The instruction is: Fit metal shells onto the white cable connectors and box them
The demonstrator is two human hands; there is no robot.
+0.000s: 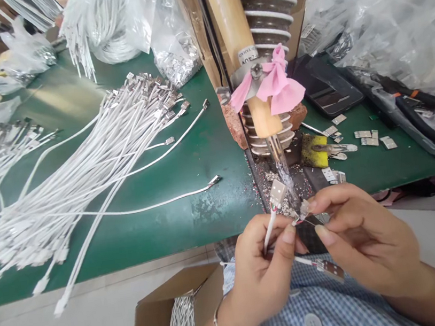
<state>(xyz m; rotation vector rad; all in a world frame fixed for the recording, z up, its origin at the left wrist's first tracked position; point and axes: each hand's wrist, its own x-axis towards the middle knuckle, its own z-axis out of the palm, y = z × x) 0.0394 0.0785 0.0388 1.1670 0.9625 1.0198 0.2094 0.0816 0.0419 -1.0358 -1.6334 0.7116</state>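
My left hand (pixel 270 263) is closed on white USB cables, its thumb and finger pinching a cable end with thin coloured wires. One cable's metal USB plug (pixel 278 192) sticks up above the fingers; another USB plug (pixel 330 270) hangs below, between the hands. My right hand (pixel 368 239) pinches a small metal connector (pixel 305 208) against those wires. A thin strand runs by its thumb; I cannot tell what it is. Just above the fingertips is the tip of a soldering iron (pixel 288 185), fixed pointing down, with a wooden handle (pixel 234 25) and a pink ribbon (pixel 279 87).
A large bundle of white USB cables (pixel 81 171) lies left on the green table (pixel 191 210). Right of the iron are a yellow sponge (pixel 315 151), loose metal plugs (pixel 366 136), a phone (pixel 328 85) and cutters (pixel 422 120). A cardboard box (pixel 151 323) of cables stands below.
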